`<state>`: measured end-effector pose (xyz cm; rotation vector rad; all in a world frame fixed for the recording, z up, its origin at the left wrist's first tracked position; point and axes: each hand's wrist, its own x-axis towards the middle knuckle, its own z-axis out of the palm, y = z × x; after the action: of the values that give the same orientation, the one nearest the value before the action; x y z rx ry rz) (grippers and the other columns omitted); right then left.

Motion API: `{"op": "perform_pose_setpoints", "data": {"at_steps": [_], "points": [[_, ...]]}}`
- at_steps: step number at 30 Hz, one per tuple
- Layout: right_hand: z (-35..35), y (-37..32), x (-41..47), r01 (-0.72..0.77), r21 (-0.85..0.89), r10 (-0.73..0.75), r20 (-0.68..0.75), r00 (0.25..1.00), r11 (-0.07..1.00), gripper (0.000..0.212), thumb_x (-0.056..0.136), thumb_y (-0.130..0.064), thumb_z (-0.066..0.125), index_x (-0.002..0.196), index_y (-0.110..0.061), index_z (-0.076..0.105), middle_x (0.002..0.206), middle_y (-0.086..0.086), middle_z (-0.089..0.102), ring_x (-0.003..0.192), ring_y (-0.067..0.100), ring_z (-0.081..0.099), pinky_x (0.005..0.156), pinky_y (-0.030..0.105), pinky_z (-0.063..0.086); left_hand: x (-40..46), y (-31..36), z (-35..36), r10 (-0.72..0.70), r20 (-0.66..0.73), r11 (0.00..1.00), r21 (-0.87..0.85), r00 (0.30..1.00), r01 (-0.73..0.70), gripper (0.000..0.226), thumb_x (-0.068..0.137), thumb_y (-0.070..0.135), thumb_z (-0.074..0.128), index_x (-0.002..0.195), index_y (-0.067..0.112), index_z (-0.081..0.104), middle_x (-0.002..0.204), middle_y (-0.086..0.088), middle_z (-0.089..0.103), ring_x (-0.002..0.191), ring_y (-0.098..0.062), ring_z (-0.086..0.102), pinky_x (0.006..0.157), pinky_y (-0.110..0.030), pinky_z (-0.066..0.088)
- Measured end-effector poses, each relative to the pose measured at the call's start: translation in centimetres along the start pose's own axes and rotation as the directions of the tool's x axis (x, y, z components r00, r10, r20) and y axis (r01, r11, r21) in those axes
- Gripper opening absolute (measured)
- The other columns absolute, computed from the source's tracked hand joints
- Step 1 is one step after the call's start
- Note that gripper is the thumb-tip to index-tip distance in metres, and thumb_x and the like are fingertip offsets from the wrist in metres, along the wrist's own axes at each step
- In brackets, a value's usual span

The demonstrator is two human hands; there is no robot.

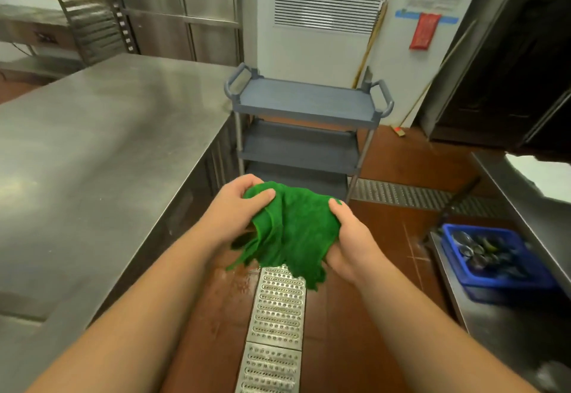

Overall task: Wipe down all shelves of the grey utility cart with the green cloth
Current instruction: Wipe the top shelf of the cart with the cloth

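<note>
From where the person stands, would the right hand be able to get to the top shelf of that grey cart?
Probably not yet. The right hand grips the green cloth well short of the cart's top shelf; open floor lies between, so a step forward should do.

Cart (304,105) ahead, right of table (92,133); cloth (287,229) before cart.

At my nine o'clock runs a long steel bench (102,145), its top bare and streaked. Ahead at twelve o'clock the grey cart (306,127) stands on the red-brown floor (398,158), its three shelves holding nothing I can see. A perforated metal drain grate (275,324) is set into the floor under my arms, another strip crossing at two o'clock. At four o'clock a lower steel shelf (482,331) carries a blue crate (497,256) of blurred dark items
</note>
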<state>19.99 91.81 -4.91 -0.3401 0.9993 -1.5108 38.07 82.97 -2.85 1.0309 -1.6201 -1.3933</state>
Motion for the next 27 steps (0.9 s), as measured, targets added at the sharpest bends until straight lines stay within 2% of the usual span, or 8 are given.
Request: {"op": "perform_pose_setpoints", "data": {"at_steps": [3, 6, 10, 13, 16, 19, 22, 27], "points": [[1.1, 1.7, -0.2, 0.080, 0.092, -0.085, 0.053, 0.995, 0.993, 0.035, 0.105, -0.027, 0.041, 0.133, -0.006, 0.046, 0.130, 0.027, 0.059, 0.120, 0.042, 0.059, 0.103, 0.061, 0.043, -0.7, -0.3, 3.0, 0.095, 0.074, 0.990, 0.100, 0.993, -0.102, 0.007, 0.088, 0.018, 0.068, 0.092, 0.013, 0.065, 0.079, -0.002, 0.066, 0.068, -0.008, 0.060, 0.065, -0.024, 0.051], [1.4, 2.6, -0.3, 0.130, 0.137, -0.130, -0.006, 0.991, 0.982, 0.038, 0.104, -0.033, 0.041, 0.132, -0.009, 0.049, 0.128, 0.027, 0.060, 0.117, 0.043, 0.061, 0.101, 0.062, 0.044, -1.3, -0.5, 4.8, -0.006, 0.178, 1.000, -0.020, 0.984, 0.009, 0.016, 0.092, 0.020, 0.062, 0.107, 0.017, 0.068, 0.096, -0.004, 0.072, 0.087, -0.017, 0.068, 0.078, -0.035, 0.058], [1.2, 2.6, -0.6, 0.017, 0.165, -0.021, 0.024, 1.000, 0.986, 0.069, 0.092, -0.058, 0.045, 0.132, -0.003, 0.059, 0.133, 0.028, 0.058, 0.124, 0.043, 0.055, 0.108, 0.058, 0.040, -1.4, -0.7, 5.1, -0.065, 0.374, 0.992, -0.076, 0.925, 0.100, 0.037, 0.099, 0.034, 0.047, 0.126, 0.016, 0.063, 0.127, -0.004, 0.063, 0.113, -0.017, 0.058, 0.099, -0.035, 0.047], [0.9, 2.8, -0.8, -0.008, 0.189, -0.005, 0.065, 0.998, 0.982, 0.055, 0.096, -0.046, 0.045, 0.130, -0.007, 0.060, 0.130, 0.025, 0.061, 0.120, 0.039, 0.060, 0.100, 0.053, 0.047, -1.1, -0.8, 4.5, -0.161, 0.488, 0.882, -0.319, 0.858, 0.347, 0.051, 0.103, 0.039, 0.033, 0.139, 0.005, 0.047, 0.142, -0.003, 0.052, 0.127, -0.014, 0.051, 0.105, -0.034, 0.046], [0.9, 3.1, -0.3, -0.019, 0.130, 0.012, 0.058, 0.998, 0.991, 0.042, 0.098, -0.031, 0.050, 0.131, -0.007, 0.059, 0.129, 0.023, 0.063, 0.119, 0.038, 0.061, 0.100, 0.055, 0.046, -0.7, -1.4, 3.8, -0.151, 0.541, 0.822, -0.395, 0.827, 0.409, 0.051, 0.104, 0.037, 0.032, 0.138, 0.003, 0.048, 0.142, -0.004, 0.053, 0.131, -0.017, 0.050, 0.106, -0.035, 0.045], [0.6, 2.8, 1.2, -0.001, 0.145, 0.008, -0.053, 0.999, 0.990, 0.038, 0.097, -0.019, 0.054, 0.131, -0.002, 0.058, 0.130, 0.027, 0.060, 0.117, 0.043, 0.061, 0.100, 0.061, 0.046, 0.5, -1.2, 3.1, -0.116, 0.461, 0.848, -0.415, 0.880, 0.330, 0.035, 0.102, 0.018, 0.041, 0.130, 0.001, 0.054, 0.130, -0.012, 0.062, 0.120, -0.024, 0.060, 0.098, -0.042, 0.051], [-0.3, 1.3, 2.8, 0.024, 0.183, 0.006, -0.158, 0.987, 0.983, 0.035, 0.099, -0.017, 0.048, 0.129, -0.001, 0.057, 0.122, 0.025, 0.066, 0.109, 0.042, 0.066, 0.087, 0.057, 0.054, 2.7, -0.9, 2.2, -0.115, 0.185, 0.947, -0.275, 0.976, 0.163, 0.024, 0.095, -0.001, 0.044, 0.112, 0.004, 0.061, 0.110, -0.015, 0.069, 0.094, -0.027, 0.069, 0.076, -0.037, 0.056], [-2.9, -2.1, 5.5, 0.075, 0.216, -0.018, -0.253, 0.967, 0.974, 0.031, 0.099, -0.020, 0.050, 0.126, -0.007, 0.059, 0.111, 0.019, 0.072, 0.095, 0.037, 0.072, 0.076, 0.051, 0.057, 7.0, -0.4, 1.8, -0.055, 0.027, 0.988, -0.141, 0.998, 0.059, 0.028, 0.089, -0.007, 0.044, 0.111, 0.005, 0.056, 0.104, -0.011, 0.064, 0.077, -0.019, 0.067, 0.069, -0.035, 0.054]]}}
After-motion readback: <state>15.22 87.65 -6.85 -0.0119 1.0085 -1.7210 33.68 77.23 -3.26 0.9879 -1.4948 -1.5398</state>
